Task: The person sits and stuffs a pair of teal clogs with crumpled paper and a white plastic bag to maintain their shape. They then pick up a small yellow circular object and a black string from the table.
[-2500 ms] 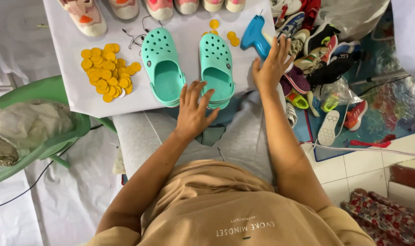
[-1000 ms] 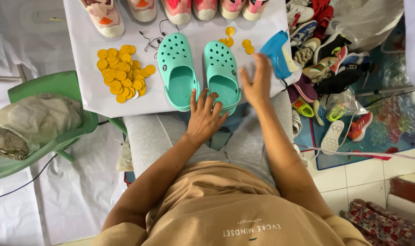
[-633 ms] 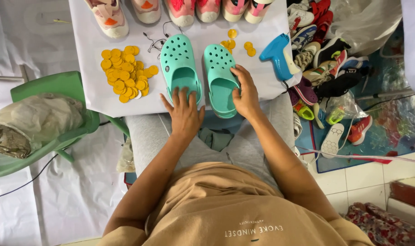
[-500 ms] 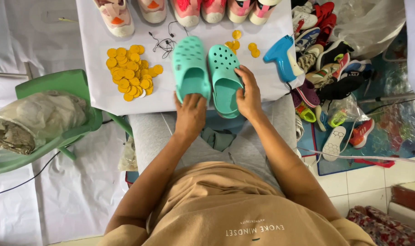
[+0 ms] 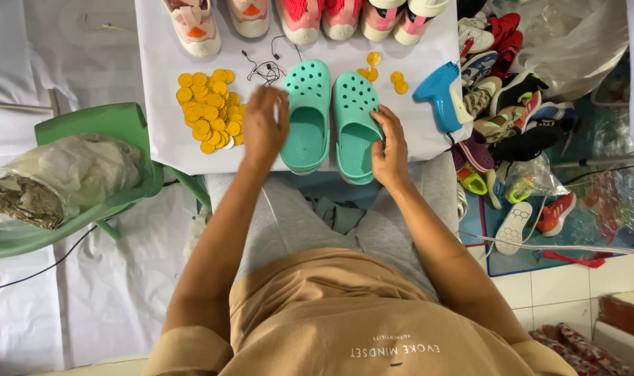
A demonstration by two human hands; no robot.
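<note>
- Two mint-green clogs are lying side by side, toes pointing away from the person, on a white table sheet (image 5: 164, 104): the left clog (image 5: 307, 115) and the right clog (image 5: 355, 125), touching or nearly touching along their inner edges.
- The left hand (image 5: 263, 129) is resting against the outer side of the left clog, fingers held loosely together and curled down; it is slightly blurred, so whether it is gripping is unclear.
- The right hand (image 5: 389, 147) is lying along the outer side of the right clog, fingers close together and curving onto its rim.
- A heap of yellow round discs (image 5: 209, 108) is sitting just beyond the left hand's outer side.
- A thin black cord (image 5: 265, 69) is lying just past the left fingertips.
- A blue glue gun (image 5: 439, 97) is lying near the right hand's outer side, on the sheet's edge.
- A row of sneakers (image 5: 299, 17) is standing beyond the clogs.
</note>
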